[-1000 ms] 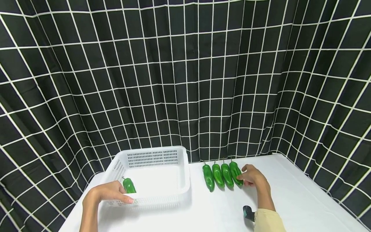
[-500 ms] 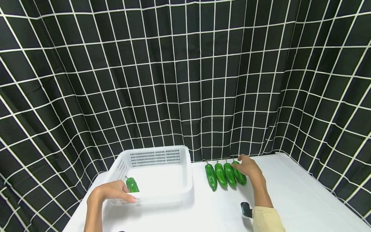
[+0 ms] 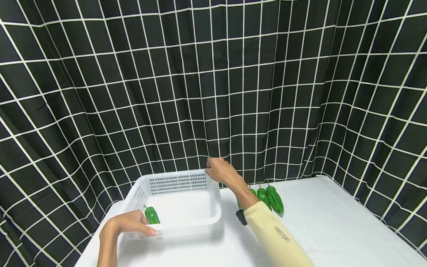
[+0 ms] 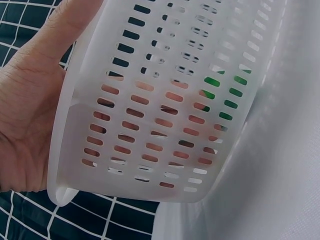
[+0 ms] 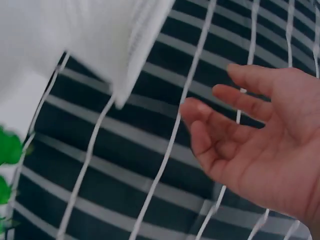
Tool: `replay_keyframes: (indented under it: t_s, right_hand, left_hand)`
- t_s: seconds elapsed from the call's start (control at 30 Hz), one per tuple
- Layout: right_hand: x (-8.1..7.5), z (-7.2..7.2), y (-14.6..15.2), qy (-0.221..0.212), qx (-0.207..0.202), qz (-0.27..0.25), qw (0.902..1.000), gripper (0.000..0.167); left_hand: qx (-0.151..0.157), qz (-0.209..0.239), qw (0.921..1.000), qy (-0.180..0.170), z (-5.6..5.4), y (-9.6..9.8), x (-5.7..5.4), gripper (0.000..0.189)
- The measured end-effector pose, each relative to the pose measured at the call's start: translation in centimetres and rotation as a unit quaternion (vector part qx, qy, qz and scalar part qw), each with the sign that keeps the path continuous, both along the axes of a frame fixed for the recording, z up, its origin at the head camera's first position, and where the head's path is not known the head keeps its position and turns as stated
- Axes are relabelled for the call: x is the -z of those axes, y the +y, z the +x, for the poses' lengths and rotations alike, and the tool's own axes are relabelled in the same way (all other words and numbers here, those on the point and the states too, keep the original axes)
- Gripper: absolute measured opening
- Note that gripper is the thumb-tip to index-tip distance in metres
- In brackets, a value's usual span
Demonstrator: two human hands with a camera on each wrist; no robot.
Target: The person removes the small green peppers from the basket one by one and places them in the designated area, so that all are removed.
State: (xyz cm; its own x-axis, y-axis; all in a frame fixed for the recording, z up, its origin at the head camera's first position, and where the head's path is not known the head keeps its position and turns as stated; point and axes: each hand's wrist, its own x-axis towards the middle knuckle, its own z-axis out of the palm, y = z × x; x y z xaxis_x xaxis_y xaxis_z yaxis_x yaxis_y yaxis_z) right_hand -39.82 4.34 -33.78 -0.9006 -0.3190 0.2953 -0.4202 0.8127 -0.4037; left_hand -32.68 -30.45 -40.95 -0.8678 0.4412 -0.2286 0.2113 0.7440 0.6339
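Note:
My left hand (image 3: 128, 222) grips the near-left rim of a white plastic basket (image 3: 216, 211), thumb along the outside. Through the slots in the left wrist view, its fingers show behind the basket wall (image 4: 165, 107). Inside the basket, close to that hand, lies one green pepper (image 3: 152, 216). My right hand (image 3: 221, 172) is over the basket's back right corner. In the right wrist view the right hand (image 5: 260, 125) holds nothing, its fingers loosely bent, apart from the basket corner (image 5: 120, 95).
Several green peppers (image 3: 275, 200) lie side by side on the white table (image 3: 320, 215) right of the basket, some partly hidden by my right forearm. A black curtain with a white grid (image 3: 233, 92) stands behind the table.
My right hand has left the rightmost pepper and moved left to the basket's back right corner. That pepper's lower end now sits further right. The left hand keeps its grip on the basket.

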Motion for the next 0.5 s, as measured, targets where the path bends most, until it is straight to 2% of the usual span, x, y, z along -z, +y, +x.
replay_keyframes:
  t_s: [0.07, 0.13, 0.3, 0.5]
  right_hand:
    - [-0.2, -0.6, -2.7, 0.010, -0.040, 0.037, 0.9984, 0.022]
    - [-0.1, -1.0, -5.2, 0.006, -0.082, 0.090, 0.9926, 0.022]
    - [1.0, -1.6, -10.7, -0.034, -0.179, 0.188, 0.9652, 0.031]
    - [2.9, -0.9, -15.2, -0.072, -0.252, 0.230, 0.9372, 0.031]
  left_hand:
    - [0.000, 0.002, 1.0000, 0.001, 0.0, -0.1, 0.1, 0.046]
    - [-0.002, 0.001, 1.0000, 0.001, 0.0, 0.0, 0.1, 0.047]
    - [-0.008, -0.001, 1.0000, 0.001, 0.0, 0.2, 0.1, 0.044]
    - [-0.011, -0.011, 0.9999, 0.003, 0.1, -0.1, -0.1, 0.045]
